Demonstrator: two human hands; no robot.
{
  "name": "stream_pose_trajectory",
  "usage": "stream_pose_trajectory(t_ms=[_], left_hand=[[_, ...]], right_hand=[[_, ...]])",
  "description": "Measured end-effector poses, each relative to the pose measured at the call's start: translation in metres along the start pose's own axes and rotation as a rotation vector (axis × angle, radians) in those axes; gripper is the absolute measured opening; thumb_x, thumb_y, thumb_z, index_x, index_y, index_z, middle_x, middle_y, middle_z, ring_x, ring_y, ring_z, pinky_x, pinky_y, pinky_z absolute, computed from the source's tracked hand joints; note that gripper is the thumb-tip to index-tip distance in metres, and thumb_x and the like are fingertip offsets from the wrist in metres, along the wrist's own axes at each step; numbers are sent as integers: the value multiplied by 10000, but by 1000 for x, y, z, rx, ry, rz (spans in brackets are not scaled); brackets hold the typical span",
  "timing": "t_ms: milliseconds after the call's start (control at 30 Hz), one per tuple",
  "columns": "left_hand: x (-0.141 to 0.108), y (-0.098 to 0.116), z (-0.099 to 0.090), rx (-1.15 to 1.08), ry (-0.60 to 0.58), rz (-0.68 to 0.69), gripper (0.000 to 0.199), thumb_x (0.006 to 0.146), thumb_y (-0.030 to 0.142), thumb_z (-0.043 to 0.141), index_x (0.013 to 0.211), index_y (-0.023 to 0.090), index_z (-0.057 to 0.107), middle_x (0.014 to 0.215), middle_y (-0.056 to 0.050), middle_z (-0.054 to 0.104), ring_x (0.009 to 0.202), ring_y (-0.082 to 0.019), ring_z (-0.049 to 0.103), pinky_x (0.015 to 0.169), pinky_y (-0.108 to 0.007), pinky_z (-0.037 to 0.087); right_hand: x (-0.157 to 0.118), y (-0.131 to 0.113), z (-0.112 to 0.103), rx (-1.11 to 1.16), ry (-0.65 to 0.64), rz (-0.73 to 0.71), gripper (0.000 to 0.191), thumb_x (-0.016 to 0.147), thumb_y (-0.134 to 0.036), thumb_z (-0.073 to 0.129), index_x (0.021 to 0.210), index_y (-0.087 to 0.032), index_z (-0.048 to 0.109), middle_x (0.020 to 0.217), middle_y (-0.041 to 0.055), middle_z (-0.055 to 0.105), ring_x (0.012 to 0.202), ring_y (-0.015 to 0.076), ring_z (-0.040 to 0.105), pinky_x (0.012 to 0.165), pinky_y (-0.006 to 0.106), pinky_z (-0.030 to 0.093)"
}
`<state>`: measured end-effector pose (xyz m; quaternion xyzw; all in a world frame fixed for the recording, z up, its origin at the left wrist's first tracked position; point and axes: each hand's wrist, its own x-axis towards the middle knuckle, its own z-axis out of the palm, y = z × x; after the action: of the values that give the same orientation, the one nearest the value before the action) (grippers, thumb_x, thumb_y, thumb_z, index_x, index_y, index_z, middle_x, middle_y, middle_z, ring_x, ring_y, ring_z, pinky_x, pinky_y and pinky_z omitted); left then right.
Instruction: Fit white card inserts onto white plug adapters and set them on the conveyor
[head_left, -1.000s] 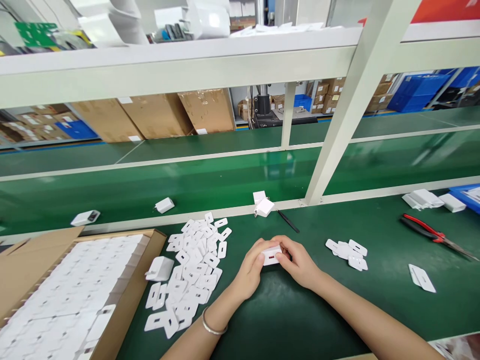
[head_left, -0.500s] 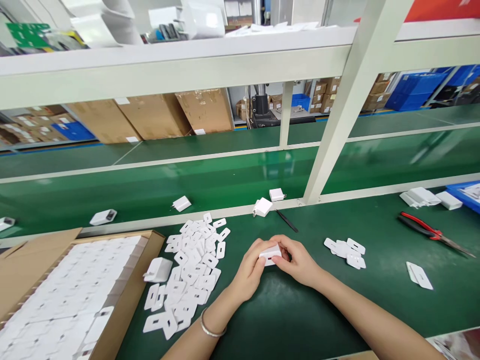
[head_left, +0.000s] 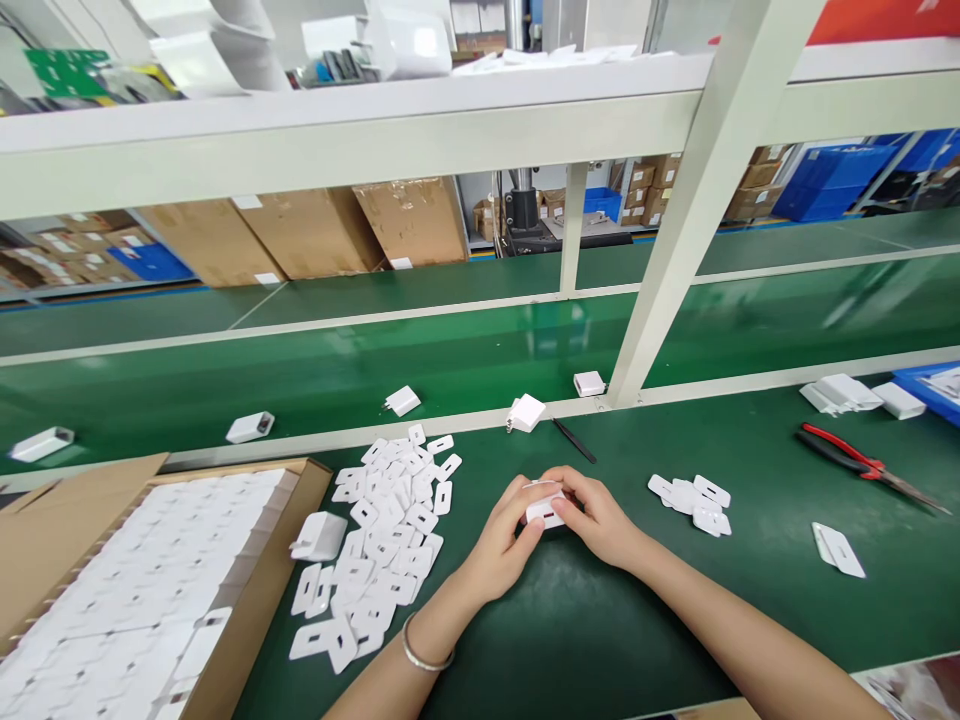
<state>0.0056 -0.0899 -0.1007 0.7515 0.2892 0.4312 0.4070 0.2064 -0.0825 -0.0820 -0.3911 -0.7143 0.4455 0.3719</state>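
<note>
Between both hands is a white charger (head_left: pixel 545 510), its end with a slot facing me. My left hand (head_left: pixel 504 545) is closed around its left side, thumb at the lower edge. From the right, my right hand (head_left: pixel 596 515) grips it too, the thumb pressing on the slotted face. Fingers cover the charger's far side. Left of the hands lies a heap of white slotted cover plates (head_left: pixel 390 540). A smaller group of plates (head_left: pixel 694 500) rests to the right. Just beyond the hands are a white charger with prongs (head_left: pixel 526 412) and a thin black tool (head_left: pixel 574 440).
A cardboard box (head_left: pixel 255 590) packed with white chargers stands at left, with a single charger (head_left: pixel 320 537) beside it. Red-handled pliers (head_left: pixel 862 462) lie at right. Several chargers ride the green conveyor belt (head_left: pixel 465 355) behind a raised edge. A slanted post (head_left: pixel 697 220) rises beyond the table.
The chargers on the belt have shifted to the right. Both hands keep hold of the charger, its slotted end tilted slightly and moved a little to the right.
</note>
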Motion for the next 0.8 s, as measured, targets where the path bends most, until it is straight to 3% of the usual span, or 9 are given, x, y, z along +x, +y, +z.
stream_pose_trajectory(t_ms=[133,333,533,667,800], left_hand=[[1,1,-5,7,-49,-15,448,1118,467,320,1471,301,543,1115,-85,572,990,-241,514,888,-385,458],[3,0,-4,59,-33,-18,392,1100,429,422,1428,281,578,1023,-63,524,873,-204,521,765,-320,457],[3,2,-3,63,-8,6,385,1097,450,422,1348,253,639,1016,-71,539,865,-200,528,737,-307,462],[2,-1,-2,103,-9,28,405,1110,432,384,1443,268,548,1129,-94,555,988,-226,554,872,-368,488],[2,-3,-3,265,-29,74,435,1122,414,317,1519,303,453,1308,-115,517,1189,-273,487,1046,-464,412]], right_hand=[[1,3,-1,-36,22,-8,353,1023,-547,519,1137,-223,601,808,-12,570,656,139,456,614,275,359],[2,1,-4,8,-82,7,389,950,-520,657,1192,-233,557,867,-15,569,686,134,454,617,260,368],[3,-1,-6,-13,-71,12,378,921,-485,705,1176,-237,578,850,-22,574,671,126,450,604,250,362],[4,-1,-8,-95,-44,-43,406,911,-494,718,1187,-233,576,883,-6,599,692,138,487,622,260,402],[6,0,-13,-134,-48,-121,389,980,-463,641,1290,-241,560,1162,77,632,953,205,599,835,336,503]])
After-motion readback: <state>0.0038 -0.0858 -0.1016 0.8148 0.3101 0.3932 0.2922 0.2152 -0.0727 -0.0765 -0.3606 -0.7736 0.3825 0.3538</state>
